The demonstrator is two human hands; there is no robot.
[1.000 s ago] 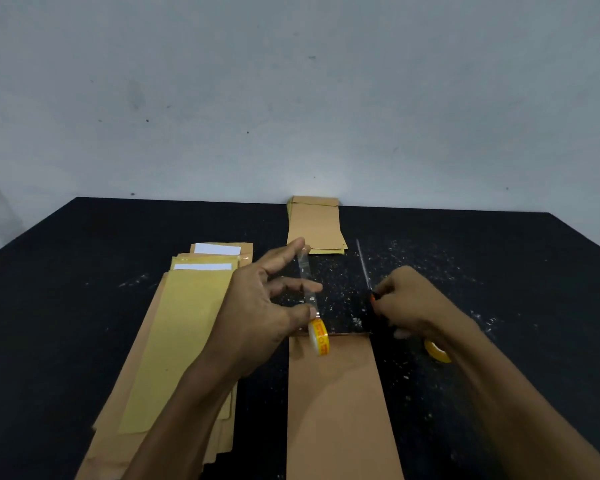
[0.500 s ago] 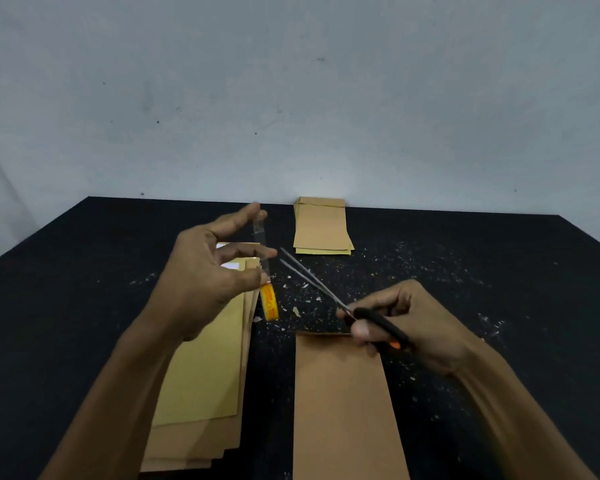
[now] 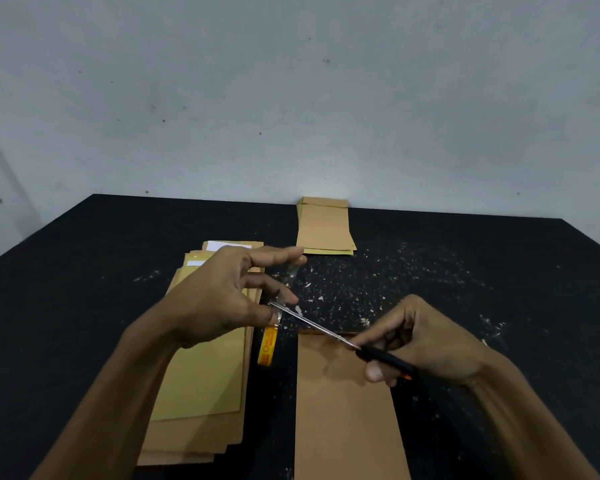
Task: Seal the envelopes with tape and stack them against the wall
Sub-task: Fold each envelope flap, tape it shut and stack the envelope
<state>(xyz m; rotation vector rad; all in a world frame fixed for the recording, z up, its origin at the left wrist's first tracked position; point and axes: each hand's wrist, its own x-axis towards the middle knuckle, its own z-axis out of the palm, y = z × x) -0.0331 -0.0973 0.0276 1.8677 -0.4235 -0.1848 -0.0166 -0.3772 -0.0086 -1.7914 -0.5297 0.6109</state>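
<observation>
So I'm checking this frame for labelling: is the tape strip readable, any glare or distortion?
Head view: clear tape strip in the left hand is barely visible, faint sheen only; bright glare patch on the wall above the sealed stack; wide-angle bending at the edges; scissors fairly sharp.

Two bare forearms reach into view from the lower edge, with no sleeves, watch, rings or gloves visible on them. The left hand [image 3: 222,299] and right hand [image 3: 426,344] are uncovered, with short, plain fingernails.
</observation>
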